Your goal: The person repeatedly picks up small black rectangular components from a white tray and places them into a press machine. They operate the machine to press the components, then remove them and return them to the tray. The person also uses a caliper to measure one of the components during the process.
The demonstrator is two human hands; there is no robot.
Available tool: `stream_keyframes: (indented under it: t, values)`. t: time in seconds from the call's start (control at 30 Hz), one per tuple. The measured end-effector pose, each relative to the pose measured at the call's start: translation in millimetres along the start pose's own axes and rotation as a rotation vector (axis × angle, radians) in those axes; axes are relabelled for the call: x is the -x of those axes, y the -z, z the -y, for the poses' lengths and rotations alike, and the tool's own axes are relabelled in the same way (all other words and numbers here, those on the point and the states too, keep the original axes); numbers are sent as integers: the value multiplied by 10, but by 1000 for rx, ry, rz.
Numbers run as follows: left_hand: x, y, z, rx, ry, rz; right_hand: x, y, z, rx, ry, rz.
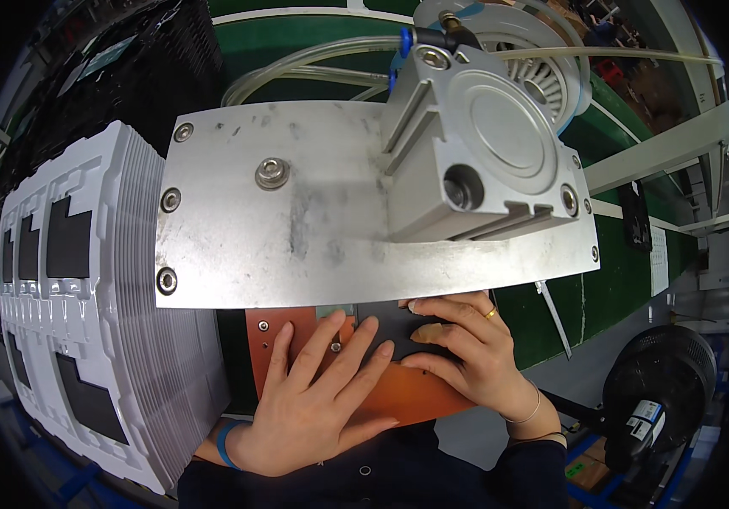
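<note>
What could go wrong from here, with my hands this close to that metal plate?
Your right hand could get pinched if the metal plate moves, since it sits right at the front edge. The dark sheet might shift if pressed unevenly by that hand. The stack of white trays could perhaps be bumped, standing close beside your left hand.

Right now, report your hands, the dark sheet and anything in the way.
Left hand spread over the orange base. Right hand at the dark sheet, fingers bent. Silver metal plate blocks view of the sheet's far edge.
</note>
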State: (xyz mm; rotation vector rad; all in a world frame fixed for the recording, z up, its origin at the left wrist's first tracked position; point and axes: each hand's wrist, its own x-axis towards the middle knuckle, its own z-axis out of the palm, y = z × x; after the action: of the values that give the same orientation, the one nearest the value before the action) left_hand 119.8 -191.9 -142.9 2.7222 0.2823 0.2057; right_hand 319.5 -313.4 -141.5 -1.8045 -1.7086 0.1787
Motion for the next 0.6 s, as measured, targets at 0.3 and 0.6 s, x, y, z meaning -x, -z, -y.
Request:
stream_keyframes:
  t: [0.3, 0.6]
  values:
    - [8, -10, -6, -3, 3, -9, 1, -1, 10, -19, -12, 11]
    - [-1, 9, -11, 23, 8, -3, -18, 24, 6, -62, -28, 68]
